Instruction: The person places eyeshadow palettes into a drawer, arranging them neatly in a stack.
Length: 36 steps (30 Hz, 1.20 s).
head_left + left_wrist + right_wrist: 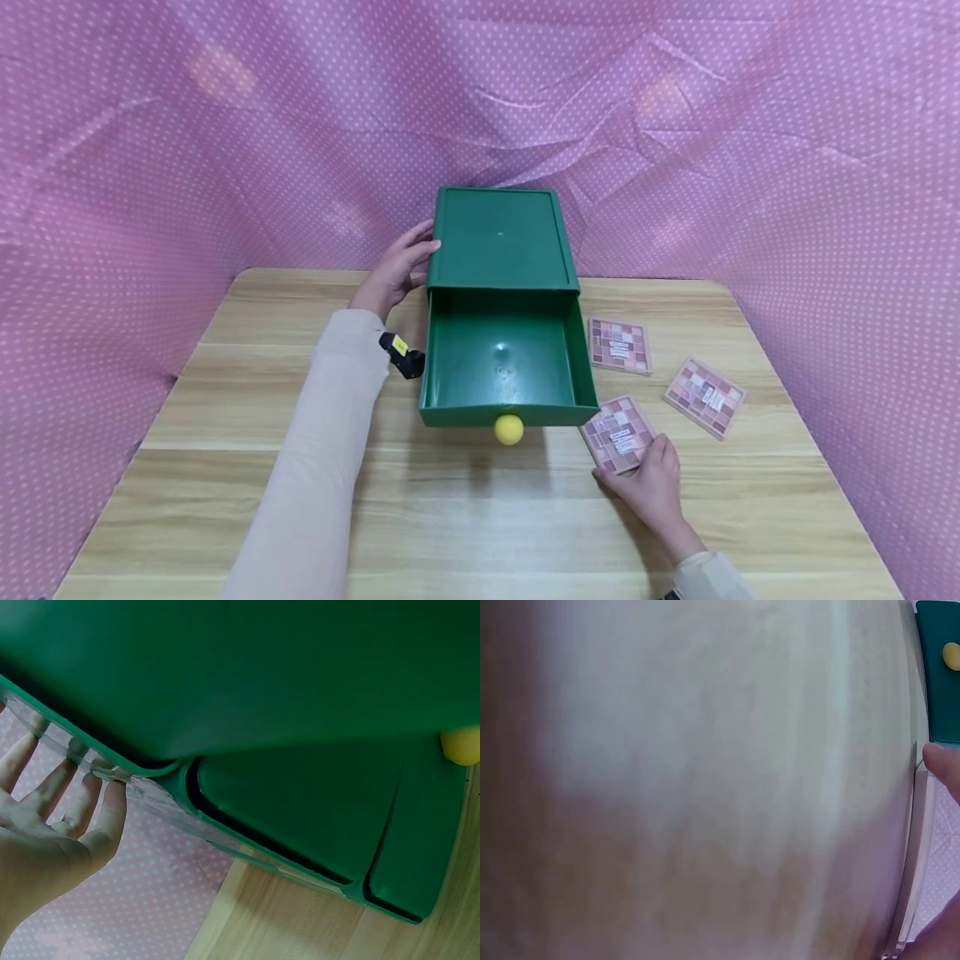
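Note:
A green drawer box (498, 237) stands at the back centre of the table, its drawer (480, 415) pulled far out toward me. A round yellow knob (509, 429) sits on the drawer front. My left hand (401, 265) rests against the box's left side, and in the left wrist view its spread fingertips touch the clear side panel (146, 791). At the drawer's front right corner, my right hand (654, 487) grips an eyeshadow palette (617, 433) by its near edge, thumb on the left and fingers on the right. Inside, the drawer shows only its bare green bottom.
Two more pink gridded palettes lie on the wooden table (757, 500): one palette (619, 345) right beside the drawer, another palette (705, 397) farther right. Pink dotted cloth (360, 125) hangs around the back and sides. A black wrist device (402, 356) is close to the drawer's left wall.

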Each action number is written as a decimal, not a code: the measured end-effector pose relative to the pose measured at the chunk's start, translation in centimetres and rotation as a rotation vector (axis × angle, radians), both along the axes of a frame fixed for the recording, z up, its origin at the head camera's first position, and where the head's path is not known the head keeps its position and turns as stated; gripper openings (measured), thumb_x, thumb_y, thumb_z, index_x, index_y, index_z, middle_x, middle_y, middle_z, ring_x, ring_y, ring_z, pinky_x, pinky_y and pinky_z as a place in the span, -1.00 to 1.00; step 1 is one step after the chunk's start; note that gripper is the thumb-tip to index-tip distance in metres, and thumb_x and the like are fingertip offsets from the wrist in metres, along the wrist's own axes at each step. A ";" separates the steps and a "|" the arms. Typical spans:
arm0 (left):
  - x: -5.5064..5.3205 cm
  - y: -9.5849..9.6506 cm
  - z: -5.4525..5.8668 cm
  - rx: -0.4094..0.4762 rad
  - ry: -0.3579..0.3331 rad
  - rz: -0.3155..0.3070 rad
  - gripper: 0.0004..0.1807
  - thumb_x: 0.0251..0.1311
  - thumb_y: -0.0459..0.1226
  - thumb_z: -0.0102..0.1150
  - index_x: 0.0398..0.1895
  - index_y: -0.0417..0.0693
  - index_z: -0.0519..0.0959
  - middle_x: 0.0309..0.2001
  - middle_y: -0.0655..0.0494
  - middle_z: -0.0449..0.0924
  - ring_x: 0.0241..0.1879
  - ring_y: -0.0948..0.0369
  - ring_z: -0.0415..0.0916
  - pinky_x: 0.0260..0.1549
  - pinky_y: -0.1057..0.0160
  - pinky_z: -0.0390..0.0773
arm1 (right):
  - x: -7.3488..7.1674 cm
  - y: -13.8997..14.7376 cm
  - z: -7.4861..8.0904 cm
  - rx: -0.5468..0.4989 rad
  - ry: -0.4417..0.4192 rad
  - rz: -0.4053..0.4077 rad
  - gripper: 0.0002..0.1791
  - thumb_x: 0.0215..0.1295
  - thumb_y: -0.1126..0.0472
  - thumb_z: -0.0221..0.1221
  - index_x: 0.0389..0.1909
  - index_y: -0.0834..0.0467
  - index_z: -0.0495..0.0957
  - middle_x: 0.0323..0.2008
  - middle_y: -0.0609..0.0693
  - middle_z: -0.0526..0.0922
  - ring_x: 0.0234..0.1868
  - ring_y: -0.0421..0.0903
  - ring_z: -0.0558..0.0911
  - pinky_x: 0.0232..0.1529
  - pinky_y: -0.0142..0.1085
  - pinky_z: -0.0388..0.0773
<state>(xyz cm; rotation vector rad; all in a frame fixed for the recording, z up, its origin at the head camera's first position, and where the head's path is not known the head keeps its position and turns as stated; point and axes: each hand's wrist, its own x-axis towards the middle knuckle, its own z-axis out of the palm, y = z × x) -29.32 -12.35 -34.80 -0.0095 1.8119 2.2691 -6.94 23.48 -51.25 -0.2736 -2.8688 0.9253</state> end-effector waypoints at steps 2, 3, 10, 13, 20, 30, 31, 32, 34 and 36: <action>0.1 0.1 0.0 -0.002 -0.001 0.000 -0.42 0.10 -0.24 0.07 0.23 0.16 0.20 0.20 0.20 0.15 0.05 0.13 0.24 -0.09 0.08 0.33 | 0.0 0.1 0.0 -0.023 0.003 0.003 0.27 -0.43 -0.04 0.42 0.12 0.61 -0.15 0.03 0.53 0.02 0.01 0.33 0.11 0.06 0.07 0.05; 0.2 0.1 0.0 -0.003 -0.001 0.001 -0.42 0.10 -0.24 0.07 0.23 0.16 0.20 0.20 0.20 0.15 0.06 0.13 0.24 -0.09 0.08 0.32 | 0.1 0.1 0.0 -0.037 0.005 0.005 0.27 -0.42 -0.02 0.42 0.12 0.61 -0.16 0.03 0.53 0.02 0.01 0.33 0.12 0.07 0.07 0.05; 0.3 0.1 0.0 -0.010 -0.001 0.006 -0.42 0.10 -0.24 0.07 0.22 0.18 0.20 0.20 0.20 0.15 0.06 0.14 0.23 -0.08 0.07 0.31 | 0.1 0.5 -0.1 -0.138 0.019 0.002 0.20 -0.43 0.02 0.44 0.13 0.52 -0.08 -0.06 0.37 0.16 -0.09 0.17 0.22 0.01 0.00 0.18; 0.2 0.1 0.0 -0.012 -0.001 0.002 -0.42 0.10 -0.23 0.07 0.23 0.18 0.19 0.20 0.20 0.15 0.05 0.14 0.24 -0.09 0.08 0.32 | 0.0 0.7 0.1 -0.171 0.034 -0.013 0.10 -0.45 0.04 0.45 0.06 0.47 0.04 -0.16 0.26 0.22 -0.18 0.08 0.27 -0.07 -0.05 0.25; 0.1 0.1 0.0 -0.029 0.005 0.000 -0.43 0.11 -0.22 0.06 0.23 0.18 0.19 0.19 0.20 0.16 0.06 0.13 0.23 -0.07 0.06 0.30 | -0.4 1.3 1.1 -0.178 0.044 -0.028 0.04 -0.42 0.08 0.45 0.05 0.44 0.07 -0.16 0.22 0.23 -0.19 0.07 0.28 -0.07 -0.05 0.26; 0.1 0.1 0.1 -0.026 0.000 -0.003 -0.44 0.13 -0.23 0.04 0.23 0.17 0.18 0.20 0.19 0.16 0.07 0.14 0.22 -0.07 0.06 0.29 | -1.7 2.7 4.2 -0.108 0.119 0.027 -0.01 -0.40 0.12 0.44 0.04 0.43 0.09 -0.21 0.25 0.27 -0.23 0.11 0.32 -0.18 -0.01 0.29; 0.1 0.1 0.1 -0.025 -0.002 -0.001 -0.44 0.13 -0.23 0.04 0.23 0.17 0.19 0.19 0.19 0.16 0.07 0.14 0.22 -0.07 0.07 0.30 | -1.9 2.8 4.5 -0.101 0.119 0.032 0.02 -0.40 0.13 0.44 0.07 0.43 0.07 -0.20 0.26 0.27 -0.22 0.13 0.32 -0.16 0.02 0.29; 0.0 0.1 0.0 -0.026 -0.003 0.001 -0.44 0.13 -0.23 0.04 0.23 0.17 0.19 0.19 0.19 0.16 0.07 0.14 0.22 -0.07 0.07 0.30 | -2.0 3.0 4.9 -0.098 0.114 0.038 0.05 -0.38 0.13 0.44 0.10 0.45 0.03 -0.18 0.29 0.26 -0.20 0.16 0.31 -0.15 0.05 0.27; 0.0 0.1 0.0 -0.029 -0.003 0.001 -0.44 0.13 -0.23 0.04 0.23 0.17 0.19 0.20 0.19 0.16 0.07 0.14 0.22 -0.07 0.07 0.30 | -2.3 3.3 5.5 -0.087 0.116 0.045 0.05 -0.37 0.16 0.43 0.11 0.46 0.01 -0.18 0.31 0.25 -0.20 0.18 0.31 -0.15 0.08 0.27; -0.1 0.2 -0.1 -0.029 0.001 0.002 -0.44 0.13 -0.23 0.04 0.23 0.17 0.19 0.19 0.19 0.16 0.07 0.14 0.22 -0.07 0.07 0.30 | -2.5 3.6 6.1 -0.079 0.121 0.050 0.06 -0.37 0.16 0.43 0.12 0.48 -0.01 -0.17 0.33 0.24 -0.19 0.21 0.30 -0.14 0.11 0.25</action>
